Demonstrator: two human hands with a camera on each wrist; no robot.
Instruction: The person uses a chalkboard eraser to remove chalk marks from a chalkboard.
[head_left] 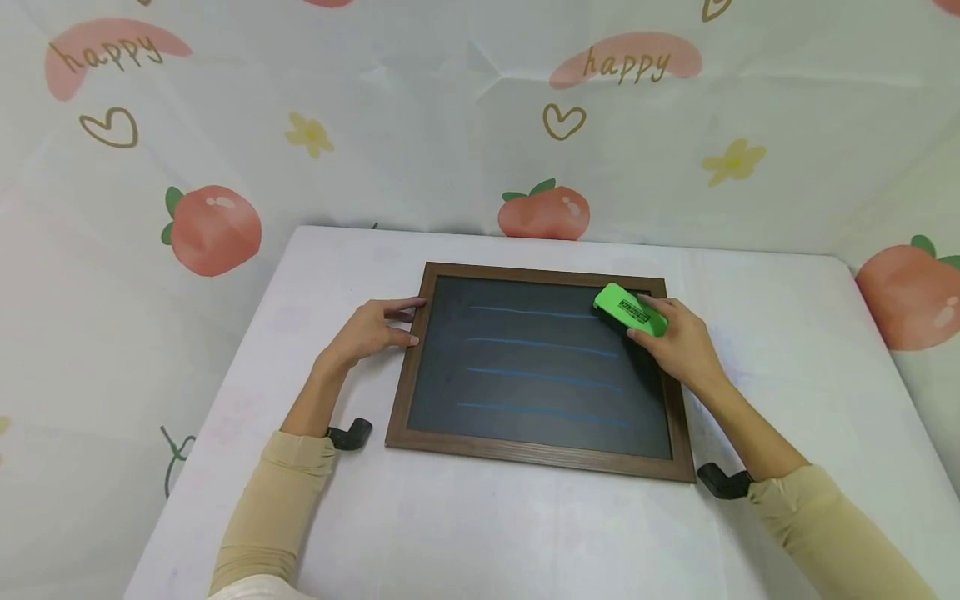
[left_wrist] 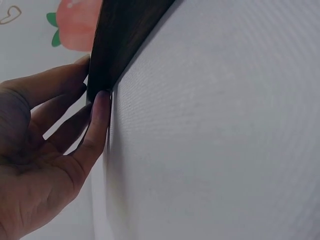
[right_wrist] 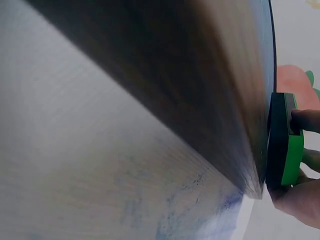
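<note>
A framed chalkboard lies on the white table, its dark face crossed by several blue chalk lines. In my right hand is a green board eraser, pinched between thumb and fingers near the board's upper right corner. The right wrist view shows the eraser's dark felt side right at the board's surface. My left hand touches the wooden frame along its left side, fingers extended. In the left wrist view the fingertips rest against the frame's outer edge.
The white table extends around the board, with faint bluish stains near its right side. Behind it hangs a pale backdrop printed with peaches, hearts and flowers. Black wrist cameras sit on both wrists, the right one near the board's lower right corner.
</note>
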